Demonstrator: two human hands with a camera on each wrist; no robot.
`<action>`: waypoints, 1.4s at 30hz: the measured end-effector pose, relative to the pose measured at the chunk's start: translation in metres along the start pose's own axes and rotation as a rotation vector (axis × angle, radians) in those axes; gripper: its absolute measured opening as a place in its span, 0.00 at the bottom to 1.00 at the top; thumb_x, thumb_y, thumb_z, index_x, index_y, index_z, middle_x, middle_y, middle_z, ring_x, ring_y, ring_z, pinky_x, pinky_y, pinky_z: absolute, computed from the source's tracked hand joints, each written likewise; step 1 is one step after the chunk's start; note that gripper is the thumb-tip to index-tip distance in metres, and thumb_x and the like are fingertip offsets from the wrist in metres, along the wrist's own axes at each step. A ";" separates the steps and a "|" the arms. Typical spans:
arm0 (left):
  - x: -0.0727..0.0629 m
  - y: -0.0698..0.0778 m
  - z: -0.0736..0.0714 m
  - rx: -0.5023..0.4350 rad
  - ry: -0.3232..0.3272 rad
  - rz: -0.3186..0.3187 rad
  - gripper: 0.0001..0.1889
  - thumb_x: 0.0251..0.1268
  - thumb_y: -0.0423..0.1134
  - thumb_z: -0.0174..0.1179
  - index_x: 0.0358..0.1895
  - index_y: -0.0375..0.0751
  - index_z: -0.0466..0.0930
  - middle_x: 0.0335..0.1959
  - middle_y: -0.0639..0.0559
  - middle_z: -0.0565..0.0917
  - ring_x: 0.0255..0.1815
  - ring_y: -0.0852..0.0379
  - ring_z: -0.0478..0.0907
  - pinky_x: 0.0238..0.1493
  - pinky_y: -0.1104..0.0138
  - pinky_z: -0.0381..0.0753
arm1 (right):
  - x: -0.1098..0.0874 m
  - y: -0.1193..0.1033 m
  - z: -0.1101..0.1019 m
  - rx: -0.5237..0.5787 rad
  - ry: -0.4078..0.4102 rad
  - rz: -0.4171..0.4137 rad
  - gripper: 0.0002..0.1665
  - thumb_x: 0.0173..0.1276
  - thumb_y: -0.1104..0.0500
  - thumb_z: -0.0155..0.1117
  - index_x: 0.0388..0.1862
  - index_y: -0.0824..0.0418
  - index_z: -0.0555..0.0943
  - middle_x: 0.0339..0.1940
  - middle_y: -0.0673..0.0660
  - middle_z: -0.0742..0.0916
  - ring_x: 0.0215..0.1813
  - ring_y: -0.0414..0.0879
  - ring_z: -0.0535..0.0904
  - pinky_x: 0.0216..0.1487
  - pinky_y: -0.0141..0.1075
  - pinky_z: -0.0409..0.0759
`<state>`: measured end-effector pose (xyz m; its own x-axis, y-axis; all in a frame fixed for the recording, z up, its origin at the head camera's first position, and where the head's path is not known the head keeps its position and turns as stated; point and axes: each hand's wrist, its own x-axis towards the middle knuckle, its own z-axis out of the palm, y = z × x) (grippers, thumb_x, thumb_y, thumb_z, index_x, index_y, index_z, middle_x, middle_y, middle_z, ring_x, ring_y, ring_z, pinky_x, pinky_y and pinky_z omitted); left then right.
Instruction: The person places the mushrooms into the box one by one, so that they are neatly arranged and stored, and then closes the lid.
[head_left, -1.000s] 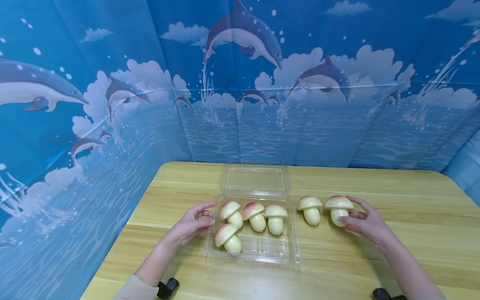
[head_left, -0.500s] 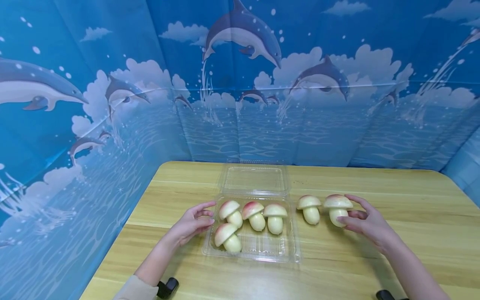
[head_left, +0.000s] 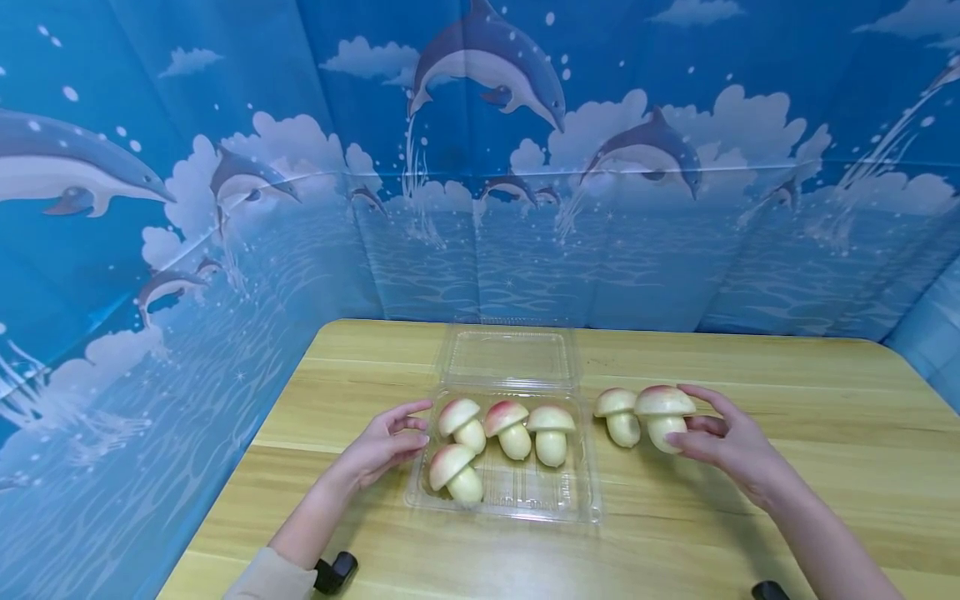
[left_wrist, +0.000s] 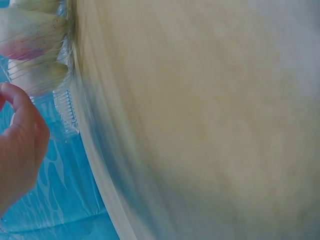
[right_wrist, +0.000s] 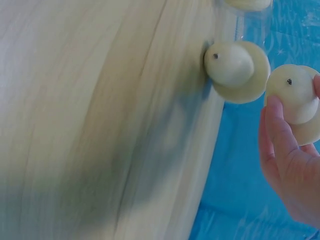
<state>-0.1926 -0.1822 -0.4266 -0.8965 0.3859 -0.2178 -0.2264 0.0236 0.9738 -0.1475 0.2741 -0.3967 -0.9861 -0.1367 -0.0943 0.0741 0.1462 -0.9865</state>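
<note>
My right hand (head_left: 731, 446) grips a mushroom-shaped piece (head_left: 665, 415) with a pinkish cap and pale stem, thumb on its stem. In the right wrist view this held mushroom (right_wrist: 295, 100) appears raised off the table. Just left of it, a second mushroom (head_left: 619, 417) lies on the wood. An open clear plastic clamshell box (head_left: 525, 502) holds several more, among them a red-capped mushroom (head_left: 510, 429) and a lower-left mushroom (head_left: 456, 475). My left hand (head_left: 382, 446) is at the box's left side, fingers loosely bent; whether they touch its rim is unclear.
The box's lid (head_left: 512, 358) lies folded back toward the far edge of the wooden table (head_left: 825, 433). Behind the table hangs a blue dolphin-print cloth (head_left: 480, 242). A black wrist strap piece (head_left: 336, 573) shows at the left sleeve.
My right hand has lifted its mushroom slightly and carried it left, close to the one beside it. The left hand and the box have stayed put.
</note>
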 end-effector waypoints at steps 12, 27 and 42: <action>-0.001 0.000 0.001 -0.007 -0.016 0.004 0.33 0.60 0.26 0.56 0.69 0.32 0.55 0.44 0.46 0.70 0.35 0.62 0.73 0.38 0.73 0.77 | -0.005 -0.013 0.023 -0.057 -0.051 -0.030 0.41 0.61 0.65 0.64 0.70 0.59 0.57 0.45 0.61 0.81 0.43 0.42 0.81 0.42 0.38 0.81; -0.002 0.001 0.002 0.001 -0.005 -0.001 0.33 0.60 0.26 0.56 0.69 0.33 0.56 0.44 0.46 0.70 0.33 0.62 0.73 0.37 0.73 0.77 | -0.005 -0.019 0.055 -0.044 -0.126 -0.048 0.44 0.56 0.65 0.68 0.69 0.64 0.57 0.42 0.63 0.81 0.42 0.44 0.80 0.42 0.37 0.81; -0.001 0.001 0.002 -0.004 -0.001 -0.002 0.32 0.60 0.25 0.56 0.69 0.32 0.56 0.44 0.46 0.70 0.33 0.63 0.73 0.37 0.73 0.77 | 0.000 -0.023 0.077 -0.032 -0.200 -0.070 0.46 0.55 0.65 0.70 0.69 0.67 0.57 0.39 0.62 0.81 0.41 0.46 0.80 0.41 0.35 0.80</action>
<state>-0.1912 -0.1809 -0.4248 -0.8958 0.3865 -0.2197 -0.2297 0.0207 0.9730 -0.1381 0.1955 -0.3839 -0.9394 -0.3385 -0.0539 -0.0011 0.1604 -0.9871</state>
